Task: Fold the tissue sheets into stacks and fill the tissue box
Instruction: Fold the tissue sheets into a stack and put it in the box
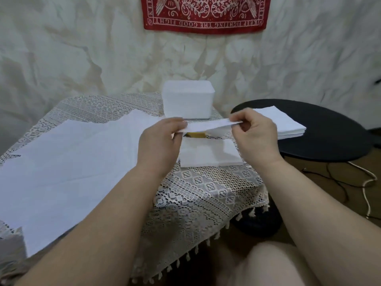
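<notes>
Both my hands hold one folded white tissue sheet (208, 126) in the air above the table. My left hand (159, 141) pinches its left end and my right hand (254, 135) pinches its right end. Under the sheet lies a low stack of folded tissues (210, 154) on the lace cloth. A tall white block of tissues (188, 101) stands behind it at the table's far edge. A small yellow-brown thing (198, 134) shows just under the held sheet, mostly hidden. Several unfolded sheets (68, 162) overlap across the left of the table.
The lace tablecloth (208, 195) hangs over the near right table edge. A black round stool (329, 139) on the right carries another stack of tissues (288, 124). Cables (365, 182) lie on the floor at right. A red banner (204, 13) hangs on the draped wall.
</notes>
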Motion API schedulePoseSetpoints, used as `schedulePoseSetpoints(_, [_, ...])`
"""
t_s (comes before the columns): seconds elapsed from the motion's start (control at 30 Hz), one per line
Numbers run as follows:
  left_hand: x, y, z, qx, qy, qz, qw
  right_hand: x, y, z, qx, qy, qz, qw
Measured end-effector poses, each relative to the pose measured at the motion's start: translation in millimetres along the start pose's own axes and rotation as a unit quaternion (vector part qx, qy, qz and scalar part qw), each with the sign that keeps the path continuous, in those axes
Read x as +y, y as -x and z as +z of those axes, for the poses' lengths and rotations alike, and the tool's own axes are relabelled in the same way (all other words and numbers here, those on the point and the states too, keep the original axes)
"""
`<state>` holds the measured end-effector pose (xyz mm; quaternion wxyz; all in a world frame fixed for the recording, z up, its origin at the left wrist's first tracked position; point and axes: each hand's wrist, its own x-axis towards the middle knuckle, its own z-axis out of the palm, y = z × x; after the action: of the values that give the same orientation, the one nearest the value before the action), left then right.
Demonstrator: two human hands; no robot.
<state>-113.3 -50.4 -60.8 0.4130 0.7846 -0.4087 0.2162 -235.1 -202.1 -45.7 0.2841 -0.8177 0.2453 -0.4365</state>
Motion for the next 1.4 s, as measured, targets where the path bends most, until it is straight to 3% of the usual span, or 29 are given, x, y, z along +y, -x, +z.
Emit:
schedulePoseSetpoints(0.17, [-8.3, 12.0, 15.5, -0.166, -0.059, -0.016, 0.984, 28.6, 23.7, 0.0, -0.102, 0.026, 0.070, 0.992])
schedulePoseSetpoints(0.3, [-8.5, 15.7, 7.0, -0.189, -0.069, -0.028, 0.979, 26.3, 23.6, 1.0, -0.090, -0.011, 0.097, 0.991])
schedulePoseSetpoints(0.47, [-11.5, 20.6, 4.7, -0.216, -0.068, -0.022, 0.974, 27.0, 26.4, 2.7, -0.111, 0.036, 0.072, 0.991])
schedulePoseSetpoints(0.6, [-8.3, 21.5, 4.5, -0.144, -0.037, -0.028, 0.989, 28.2, 26.7, 1.4, -0.073, 0.025, 0.036, 0.996])
schedulePoseSetpoints(0.77, [8.9, 13.4, -5.8, 0.016, 0.137, -0.078, 0.987, 18.9, 18.8, 1.4, 0.027, -0.104, 0.056, 0.993])
schedulePoseSetpoints(0.87, [13.5, 8.2, -9.0, 0.002, 0.240, -0.174, 0.955, 11.6, 17.2, 2.2, 0.001, -0.195, 0.090, 0.977])
schedulePoseSetpoints(0.97, [5.4, 10.1, -11.9, -0.057, 0.328, -0.304, 0.893, 12.4, 22.9, -1.6, -0.072, -0.222, 0.141, 0.962])
schedulePoseSetpoints(1.07, [-6.6, 15.8, -15.8, -0.118, 0.279, -0.293, 0.907, 17.7, 26.8, -3.3, -0.105, -0.261, 0.178, 0.943])
schedulePoseSetpoints(1.13, [-8.4, 14.4, -15.6, -0.114, 0.298, -0.268, 0.909, 14.8, 21.9, -1.3, -0.094, -0.351, 0.208, 0.908])
schedulePoseSetpoints(1.23, [-7.2, 7.3, -12.2, -0.077, 0.400, -0.283, 0.868, 9.3, 11.4, 5.0, -0.068, -0.443, 0.241, 0.861])
schedulePoseSetpoints(1.3, [-9.1, 6.2, -9.4, -0.059, 0.392, -0.288, 0.872, 11.4, 10.6, 10.5, -0.063, -0.394, 0.235, 0.886])
schedulePoseSetpoints(1.4, [-20.2, 10.3, -9.1, -0.087, 0.146, -0.172, 0.970, 21.0, 17.5, 12.8, -0.108, -0.087, 0.112, 0.984])
